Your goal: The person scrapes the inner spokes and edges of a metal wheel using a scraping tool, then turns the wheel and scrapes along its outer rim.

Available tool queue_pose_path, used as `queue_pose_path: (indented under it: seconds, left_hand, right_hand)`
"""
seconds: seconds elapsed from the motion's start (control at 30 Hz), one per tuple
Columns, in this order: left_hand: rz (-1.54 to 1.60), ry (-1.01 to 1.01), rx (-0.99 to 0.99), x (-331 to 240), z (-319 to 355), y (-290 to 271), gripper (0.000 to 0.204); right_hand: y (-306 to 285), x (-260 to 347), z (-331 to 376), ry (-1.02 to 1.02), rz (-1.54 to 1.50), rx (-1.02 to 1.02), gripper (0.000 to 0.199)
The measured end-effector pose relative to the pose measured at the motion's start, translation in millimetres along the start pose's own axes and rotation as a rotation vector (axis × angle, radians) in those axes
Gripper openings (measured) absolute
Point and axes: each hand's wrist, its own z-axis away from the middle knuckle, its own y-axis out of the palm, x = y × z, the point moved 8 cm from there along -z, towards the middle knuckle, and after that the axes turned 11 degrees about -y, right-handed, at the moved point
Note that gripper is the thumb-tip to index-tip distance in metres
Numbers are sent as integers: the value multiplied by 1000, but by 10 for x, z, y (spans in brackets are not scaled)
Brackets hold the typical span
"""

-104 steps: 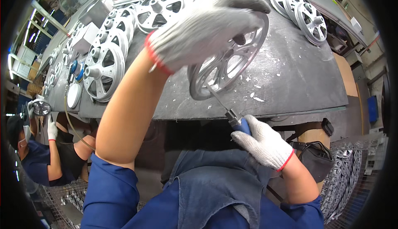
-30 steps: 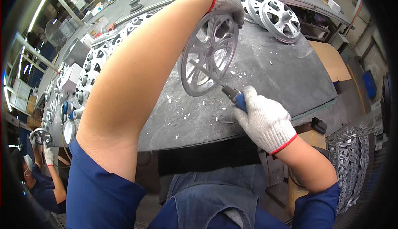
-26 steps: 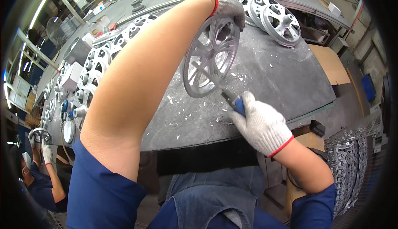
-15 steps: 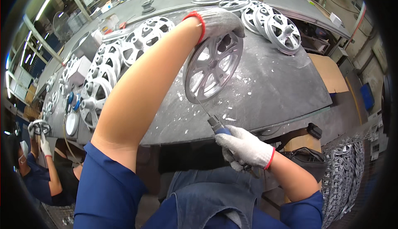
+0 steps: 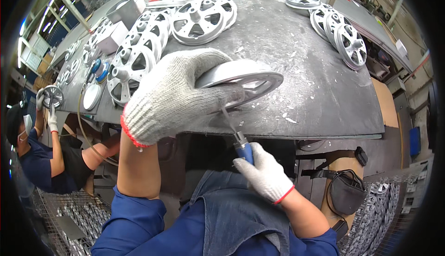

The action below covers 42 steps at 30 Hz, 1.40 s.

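Note:
My left hand [image 5: 172,96], in a white knit glove with a red cuff, grips a silver spoked metal wheel [image 5: 248,82] and holds it nearly flat over the near edge of the dark workbench [image 5: 315,103]. My right hand [image 5: 264,175], gloved the same way, holds a blue-handled scraping tool [image 5: 241,147] below the bench edge. The tool's thin metal tip points up and touches the wheel's underside rim.
Several finished silver wheels [image 5: 199,17] lie across the far and left parts of the bench, with more at the right [image 5: 350,45]. Metal shavings litter the top. A co-worker [image 5: 41,158] at the left holds up another wheel [image 5: 53,96]. A wire basket of parts [image 5: 375,223] stands lower right.
My left hand has tipped the wheel from upright to nearly flat and brought it down toward the bench's near edge. My right hand has dropped lower and closer with the tool.

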Motion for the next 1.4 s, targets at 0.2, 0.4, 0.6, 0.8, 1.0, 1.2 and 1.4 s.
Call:
queue_pose_path:
  seconds: [0.2, 0.4, 0.6, 0.8, 1.0, 1.2, 1.4]
  left_hand:
    - [337, -100, -84, 264, 12, 26, 43]
    - [520, 112, -265, 735, 302, -114, 55]
    - [-172, 247, -148, -132, -125, -23, 35]
    - [60, -12, -68, 99, -321, -6, 31]
    - [-3, -34, -143, 70, -236, -15, 32]
    - [-178, 138, -223, -115, -208, 53, 35]
    - [-183, -17, -250, -93, -246, 53, 37]
  right_hand:
    - [83, 37, 108, 125, -853, 80, 49]
    - [-631, 208, 329, 31, -724, -172, 49]
    - [-670, 295, 218, 58, -555, -237, 43]
    - [-358, 34, 171, 204, -393, -100, 47]
    - [-173, 114, 172, 239, -300, -54, 55]
    - [-117, 207, 122, 184, -416, -44, 50]
    - [-1, 281, 58, 138, -1061, 140, 38]
